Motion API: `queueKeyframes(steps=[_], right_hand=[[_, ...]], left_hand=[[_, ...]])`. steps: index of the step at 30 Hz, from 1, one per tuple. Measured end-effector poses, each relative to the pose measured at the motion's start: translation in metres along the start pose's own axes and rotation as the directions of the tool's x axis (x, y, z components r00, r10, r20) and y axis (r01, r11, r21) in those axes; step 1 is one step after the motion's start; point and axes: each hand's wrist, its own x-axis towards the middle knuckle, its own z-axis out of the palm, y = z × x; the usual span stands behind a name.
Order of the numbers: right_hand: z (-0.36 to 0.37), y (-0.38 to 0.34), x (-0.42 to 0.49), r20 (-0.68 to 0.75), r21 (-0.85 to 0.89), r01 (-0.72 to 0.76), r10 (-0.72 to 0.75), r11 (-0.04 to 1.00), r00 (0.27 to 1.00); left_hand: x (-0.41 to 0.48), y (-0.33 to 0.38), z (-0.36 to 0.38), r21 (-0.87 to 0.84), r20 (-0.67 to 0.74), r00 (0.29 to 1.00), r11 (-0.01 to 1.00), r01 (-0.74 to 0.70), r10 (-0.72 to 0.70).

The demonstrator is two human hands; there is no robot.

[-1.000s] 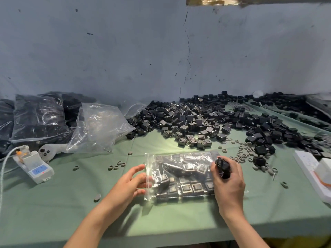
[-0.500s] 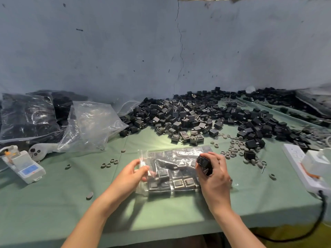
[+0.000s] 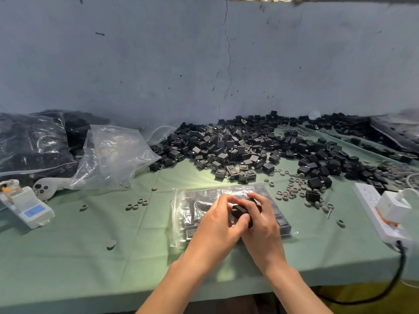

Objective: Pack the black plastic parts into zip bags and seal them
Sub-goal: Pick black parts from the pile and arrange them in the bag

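A clear zip bag [image 3: 192,209] partly filled with black plastic parts lies flat on the green cloth in front of me. Above it, my left hand [image 3: 217,225] and my right hand [image 3: 263,225] meet, both gripping the same black plastic part [image 3: 240,211] between their fingertips. A large heap of loose black parts [image 3: 249,146] spreads along the wall behind the bag. The bag's opening is hidden, so I cannot tell whether it is sealed.
Filled bags [image 3: 31,141] and a crumpled empty bag [image 3: 113,155] lie at the left. A small white device [image 3: 29,207] sits near the left edge. A white power strip [image 3: 381,214] with a plug and black cable lies at the right. Grey rings [image 3: 292,189] are scattered about.
My left hand let go of the bag's left edge and moved right onto the black part held by my right hand. The bag now lies flat under both hands.
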Motion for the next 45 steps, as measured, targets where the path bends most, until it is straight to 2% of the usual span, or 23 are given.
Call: queueKeyframes(steps=[2,4,7,9,11,16,18,24,29,34,37,39,41,45], right_hand=[[0.000,-0.001,0.001,-0.003,-0.023,0.059,-0.059,0.998,0.998],[0.000,0.001,0.002,-0.023,-0.023,0.072,-0.073,0.997,0.997],[0.001,0.004,0.004,-0.049,0.010,-0.021,0.021,1.000,0.999],[0.002,0.005,0.004,-0.050,0.019,-0.054,0.055,0.998,0.997],[0.002,0.006,0.004,-0.057,0.034,-0.062,0.064,0.997,0.996],[0.002,0.005,0.005,-0.076,0.059,-0.091,0.096,0.994,0.992],[0.002,0.006,0.004,-0.072,0.063,-0.106,0.110,0.992,0.991],[0.002,0.006,0.004,-0.075,0.068,-0.119,0.124,0.991,0.989],[0.002,0.007,0.004,-0.077,0.074,-0.116,0.121,0.991,0.990],[0.002,0.006,0.005,-0.082,0.075,-0.115,0.121,0.991,0.989],[0.002,0.007,0.004,-0.081,0.080,-0.119,0.125,0.990,0.989],[0.002,0.007,0.004,-0.073,0.087,-0.125,0.131,0.988,0.989],[0.002,0.006,0.004,-0.074,0.084,-0.126,0.133,0.988,0.988],[0.001,0.007,0.004,-0.078,0.081,-0.125,0.131,0.989,0.988]], left_hand=[[-0.002,-0.008,-0.007,-0.061,-0.037,0.999,0.998,0.014,-0.016],[-0.005,-0.022,-0.027,-0.140,-0.162,0.984,0.989,0.055,-0.078],[-0.011,-0.067,-0.073,-0.236,-0.395,0.866,0.945,0.226,-0.306],[-0.018,-0.096,-0.098,-0.271,-0.386,0.780,0.869,0.414,-0.492],[-0.024,-0.114,-0.105,-0.298,-0.293,0.744,0.797,0.526,-0.601],[-0.019,-0.106,-0.092,-0.191,-0.093,0.845,0.842,0.505,-0.527],[-0.014,-0.097,-0.086,-0.159,-0.015,0.864,0.854,0.495,-0.503],[-0.011,-0.098,-0.082,-0.187,0.002,0.879,0.864,0.468,-0.476],[-0.015,-0.107,-0.082,-0.073,0.099,0.922,0.921,0.382,-0.374],[-0.010,-0.099,-0.079,-0.092,0.089,0.928,0.924,0.371,-0.363],[-0.007,-0.091,-0.077,-0.119,-0.007,0.941,0.935,0.335,-0.338],[-0.005,-0.088,-0.076,-0.241,-0.064,0.913,0.894,0.378,-0.403],[-0.003,-0.084,-0.075,-0.357,-0.033,0.898,0.845,0.399,-0.438],[-0.004,-0.082,-0.074,-0.324,-0.022,0.908,0.862,0.390,-0.419]])
